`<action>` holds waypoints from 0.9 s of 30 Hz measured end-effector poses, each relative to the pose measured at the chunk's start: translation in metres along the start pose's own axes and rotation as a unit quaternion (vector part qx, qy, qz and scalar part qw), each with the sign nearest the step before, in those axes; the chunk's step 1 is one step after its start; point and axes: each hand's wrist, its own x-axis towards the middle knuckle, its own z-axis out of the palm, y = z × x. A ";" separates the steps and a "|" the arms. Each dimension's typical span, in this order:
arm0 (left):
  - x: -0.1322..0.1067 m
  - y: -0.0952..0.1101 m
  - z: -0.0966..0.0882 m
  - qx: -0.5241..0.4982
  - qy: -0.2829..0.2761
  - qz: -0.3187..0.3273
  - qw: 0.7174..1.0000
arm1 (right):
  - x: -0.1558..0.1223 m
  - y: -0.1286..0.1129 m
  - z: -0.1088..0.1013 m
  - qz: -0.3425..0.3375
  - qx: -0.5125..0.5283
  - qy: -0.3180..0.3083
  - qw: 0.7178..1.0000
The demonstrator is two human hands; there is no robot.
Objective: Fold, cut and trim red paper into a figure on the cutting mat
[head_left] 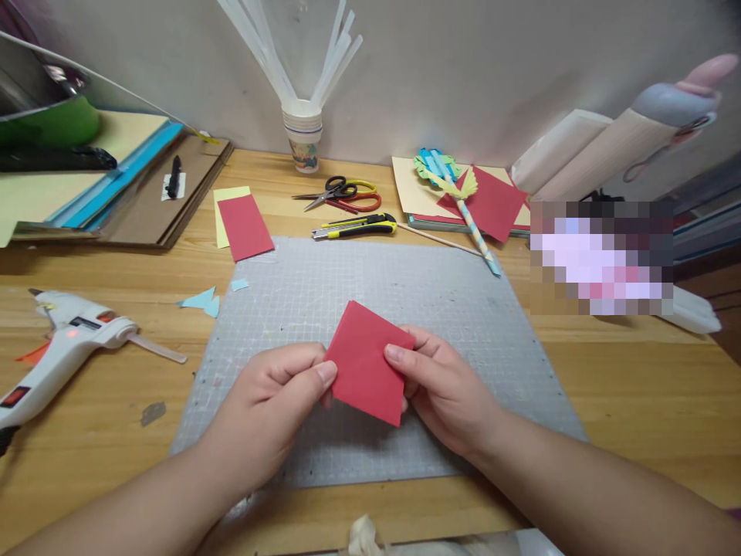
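Two hands hold a red paper (367, 363) just above the grey mat (463, 309), over the near half of the mat. The paper is folded into a small square and sits tilted, with one corner pointing away from the person.

The left hand (272, 401) pinches the left edge of the red paper, with the thumb on top. The right hand (440, 390) pinches the right edge, also with the thumb on top and the other fingers tucked under. Both hands hang over the mat's near part.

The mat lies on a wooden table (637, 363). Well off the mat's left side lies a white glue gun (63, 336) (a little red light shows on it). Close to the mat's left edge are some blue scraps (202, 301). At the mat's far left corner a smaller red sheet (246, 225) lies on a yellow sheet (223, 202), and its corner pokes onto the mat. Just past the mat's far edge is a yellow and black cutter (356, 227), and behind that are scissors (341, 193). Farther back, by the wall, stands a paper cup (304, 135) full of clear sticks. Past the mat's far right corner lies a paper flower on a striped stick (463, 197).
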 end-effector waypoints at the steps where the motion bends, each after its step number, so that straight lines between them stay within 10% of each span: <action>1: 0.001 0.000 0.001 -0.013 0.001 -0.005 1.000 | 0.000 0.000 0.000 -0.002 0.000 0.002 1.000; 23: 0.005 -0.001 0.003 0.009 -0.015 -0.064 0.998 | 0.004 -0.001 -0.004 -0.013 -0.028 -0.019 0.999; 27: 0.005 0.003 -0.003 0.094 0.089 0.042 0.991 | 0.006 -0.013 -0.006 -0.005 -0.067 -0.018 0.998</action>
